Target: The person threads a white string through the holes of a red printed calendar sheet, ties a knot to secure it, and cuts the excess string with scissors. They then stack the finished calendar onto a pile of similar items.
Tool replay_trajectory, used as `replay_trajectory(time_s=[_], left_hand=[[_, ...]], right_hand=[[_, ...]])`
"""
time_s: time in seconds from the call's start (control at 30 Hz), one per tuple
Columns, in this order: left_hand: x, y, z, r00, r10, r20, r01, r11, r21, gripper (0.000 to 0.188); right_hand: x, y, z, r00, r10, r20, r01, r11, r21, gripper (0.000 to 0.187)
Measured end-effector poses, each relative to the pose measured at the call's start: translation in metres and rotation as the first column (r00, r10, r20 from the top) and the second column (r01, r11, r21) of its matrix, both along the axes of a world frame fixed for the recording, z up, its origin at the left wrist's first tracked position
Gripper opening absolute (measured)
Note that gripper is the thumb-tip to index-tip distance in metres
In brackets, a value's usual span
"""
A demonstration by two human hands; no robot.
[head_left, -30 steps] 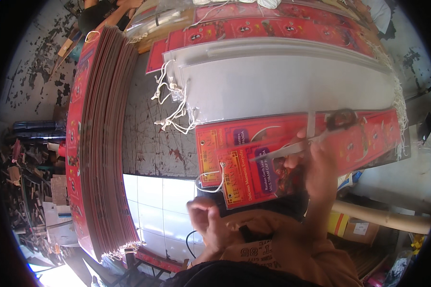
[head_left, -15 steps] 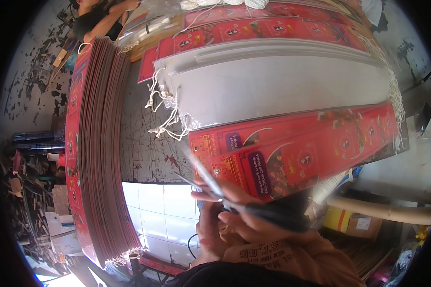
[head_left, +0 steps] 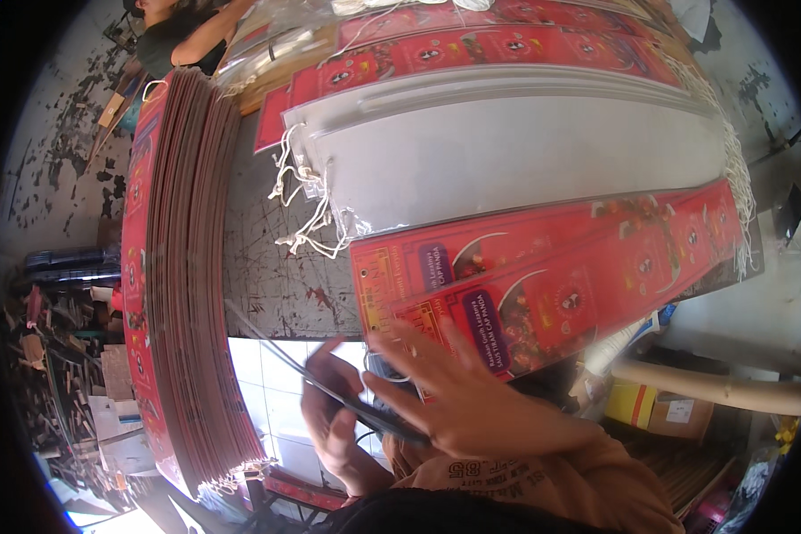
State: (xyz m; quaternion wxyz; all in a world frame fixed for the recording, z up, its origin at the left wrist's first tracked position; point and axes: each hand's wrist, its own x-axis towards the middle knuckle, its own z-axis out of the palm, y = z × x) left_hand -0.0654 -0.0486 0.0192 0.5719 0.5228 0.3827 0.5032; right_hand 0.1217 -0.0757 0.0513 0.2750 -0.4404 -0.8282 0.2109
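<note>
A pair of scissors (head_left: pixel 288 360) with long thin blades and dark handles slants across my left hand (head_left: pixel 331 405), blades pointing up and left. My left fingers and thumb curl around the scissors at the table's front edge. The handle end runs to the underside of my right hand (head_left: pixel 467 396), where part of it is hidden. That right hand has its fingers stretched and spread, a little blurred, over the near left corner of the top red printed strip (head_left: pixel 552 311). Just behind lies a stack of pale grey strips (head_left: pixel 516 169) with knotted white strings (head_left: pixel 316 236) at its left end.
A tall row of red-edged strips (head_left: pixel 187 285) stands along the left of the dark scratched table (head_left: pixel 271 240). More red strips (head_left: pixel 472 53) lie at the back. A person (head_left: pixel 182 40) is at far left. Below right are a cardboard box (head_left: pixel 676 414) and a tube (head_left: pixel 721 387).
The scissors have moved left and down, out of my right hand's grip and across my left hand. My right fingers have spread over the red strips' corner.
</note>
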Motion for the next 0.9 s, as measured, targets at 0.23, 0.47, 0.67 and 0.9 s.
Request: replay_trajectory(time_s=[0.23,0.47,0.67,0.9], left_hand=[[-0.028,0.054,0.021,0.719,0.197,-0.667,-0.112,0.979,0.169,0.077],[-0.023,0.099,0.025,0.277,0.309,-0.910,-0.128,0.950,0.284,0.043],[-0.018,0.111,0.027,0.284,0.464,-0.839,-0.176,0.885,0.430,0.043],[-0.003,0.067,0.024,0.544,0.435,-0.718,0.183,0.774,0.607,0.037]], right_hand=[[0.051,-0.031,-0.001,0.941,-0.275,0.196,0.307,0.938,-0.162,0.064],[0.054,-0.031,-0.012,0.860,-0.362,0.359,0.404,0.914,-0.046,0.063],[0.052,-0.023,-0.012,0.840,-0.373,0.394,0.426,0.903,-0.054,0.063],[0.053,-0.021,-0.017,0.823,-0.398,0.405,0.430,0.903,0.013,0.065]])
